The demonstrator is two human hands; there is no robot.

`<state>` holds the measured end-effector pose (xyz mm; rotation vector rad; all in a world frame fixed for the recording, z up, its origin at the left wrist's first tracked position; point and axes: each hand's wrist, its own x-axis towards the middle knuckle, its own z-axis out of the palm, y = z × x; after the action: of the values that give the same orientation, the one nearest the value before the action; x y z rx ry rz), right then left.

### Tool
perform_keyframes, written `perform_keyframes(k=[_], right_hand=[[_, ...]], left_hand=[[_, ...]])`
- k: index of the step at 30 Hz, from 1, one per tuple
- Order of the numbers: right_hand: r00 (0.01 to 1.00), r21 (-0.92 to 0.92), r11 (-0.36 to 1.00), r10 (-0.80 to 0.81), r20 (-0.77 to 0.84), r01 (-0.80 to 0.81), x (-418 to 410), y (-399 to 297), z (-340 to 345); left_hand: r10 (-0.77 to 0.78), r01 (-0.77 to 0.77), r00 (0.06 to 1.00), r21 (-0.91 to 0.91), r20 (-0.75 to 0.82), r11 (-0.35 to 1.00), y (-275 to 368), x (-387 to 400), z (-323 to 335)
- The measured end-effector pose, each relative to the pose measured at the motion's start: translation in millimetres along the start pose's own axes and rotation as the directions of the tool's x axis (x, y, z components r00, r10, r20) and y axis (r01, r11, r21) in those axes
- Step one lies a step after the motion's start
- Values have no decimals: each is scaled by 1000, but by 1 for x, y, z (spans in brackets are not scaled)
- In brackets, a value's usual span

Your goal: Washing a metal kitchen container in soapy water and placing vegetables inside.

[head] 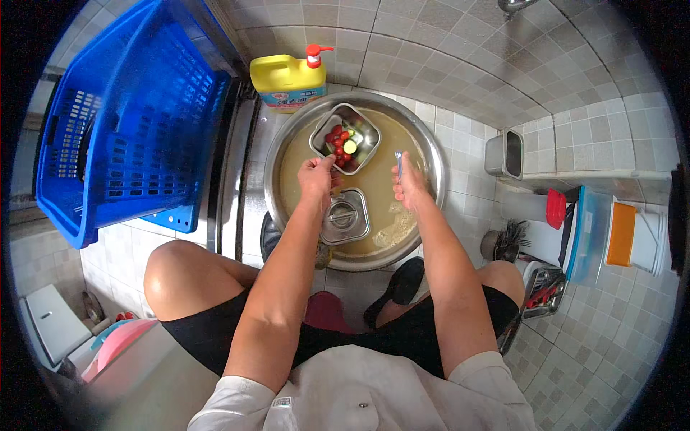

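Note:
A large round metal basin (437,178) of murky water stands on the tiled floor before me. My left hand (317,176) grips the near left rim of a square stainless steel container (370,127) over the basin. Cherry tomatoes (338,141) and a pale green vegetable slice (350,147) lie inside it. My right hand (408,180), above the right side of the water, holds a small metal utensil (399,161), perhaps a fork; its lower part is hidden in the fingers. A steel lid with a handle (346,220) lies in the basin below the container. Foam (396,229) floats near the right rim.
Behind the basin, at the left, stands a yellow detergent jug (288,75) with a red pump. A blue plastic basket (145,124) is at the far left. On the right are a steel container (504,154), a holder of utensils (491,245), and plastic tubs (585,237).

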<state>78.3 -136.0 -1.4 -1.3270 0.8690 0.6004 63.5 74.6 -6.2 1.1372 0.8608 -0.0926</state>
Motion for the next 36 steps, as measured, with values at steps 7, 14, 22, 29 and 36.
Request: perform_keyframes(k=[7,14,22,29,36], right_hand=[[995,-112,990,-84,61,91,14,15,3],[967,-360,900,-255,28,248,23,28,3],[930,-582,763,-366,-29,282,18,23,2],[982,-369,911,-149,120,183,18,26,-9],[960,-371,887,-233,152,274,21,33,-1]], left_hand=[[-4,5,1000,-25,17,1000,2,-5,6],[-26,26,1000,-2,17,1000,1,-2,-1],[-20,21,999,-33,41,999,-6,4,-4],[-19,18,1000,6,15,1000,-2,-5,4],[-17,17,998,-9,56,1000,-3,-2,0]])
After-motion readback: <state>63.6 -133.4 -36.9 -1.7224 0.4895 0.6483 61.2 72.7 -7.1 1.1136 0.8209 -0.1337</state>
